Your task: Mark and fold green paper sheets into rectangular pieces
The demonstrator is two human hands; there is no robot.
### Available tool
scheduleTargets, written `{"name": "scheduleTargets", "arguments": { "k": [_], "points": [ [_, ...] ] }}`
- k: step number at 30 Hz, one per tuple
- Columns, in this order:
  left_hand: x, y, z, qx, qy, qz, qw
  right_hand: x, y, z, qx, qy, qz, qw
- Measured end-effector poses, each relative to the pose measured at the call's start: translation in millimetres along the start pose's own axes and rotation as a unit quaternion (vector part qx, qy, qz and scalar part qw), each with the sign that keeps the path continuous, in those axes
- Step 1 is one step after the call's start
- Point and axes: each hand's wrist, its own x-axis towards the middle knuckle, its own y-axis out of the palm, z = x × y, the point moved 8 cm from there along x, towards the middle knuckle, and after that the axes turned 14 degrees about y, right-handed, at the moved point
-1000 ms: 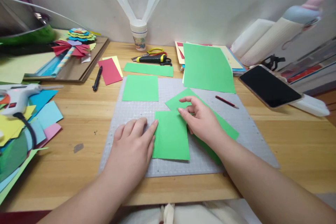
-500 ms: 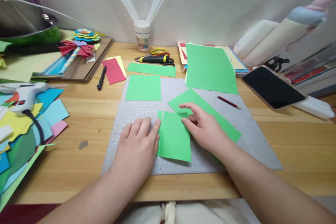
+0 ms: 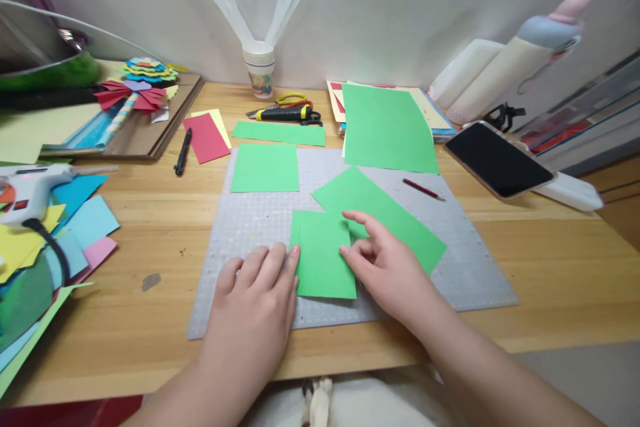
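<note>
A small green paper sheet lies in front of me on the grey cutting mat, with a faint vertical line near its left side. My left hand rests flat on the mat, its index finger and thumb along the sheet's left edge. At the right edge, my right hand has its thumb on the paper and its index finger stretched over the top corner; the other fingers curl at the edge, partly hidden. Under that hand sits a longer green paper piece, slanting. A green square lies farther back on the mat.
Behind the mat are a green strip, a utility knife and a cup of white sticks. A pencil and phone lie right. Left are a pen, glue gun and paper scraps.
The gap between the narrow strip at left and the green sheet has closed; the sheet now meets or overlaps it. Its lower right corner sits flatter. The whole view has shifted slightly.
</note>
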Motion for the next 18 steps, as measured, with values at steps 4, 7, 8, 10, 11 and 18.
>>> {"name": "scheduleTargets", "arguments": {
  "k": [4, 7, 8, 10, 11, 18],
  "points": [
    [-0.5, 1.5, -0.7, 0.017, -0.001, 0.006, 1.000, 0.2, 1.7, 4.7, -0.039, -0.005, -0.028, 0.999],
    [0.2, 1.6, 0.1, 0.022, -0.007, 0.016, 1.000, -1.7, 1.9, 5.2, -0.067, -0.010, -0.038, 0.997],
    [0.4, 2.0, 0.0, 0.022, -0.007, 0.020, 1.000, -2.5, 1.5, 5.1, -0.074, -0.012, -0.041, 0.996],
    [0.3, 3.1, -0.4, 0.021, -0.011, 0.028, 0.999, -3.9, 0.8, 5.2, -0.084, -0.015, -0.045, 0.995],
    [0.2, 4.0, -0.7, 0.020, -0.011, 0.032, 0.999, -4.4, 0.6, 5.3, -0.087, -0.016, -0.045, 0.995],
    [-2.1, 4.5, 2.5, -0.005, -0.028, 0.022, 0.999, -7.0, -1.5, 3.0, -0.057, -0.021, -0.029, 0.998]
  ]
}}
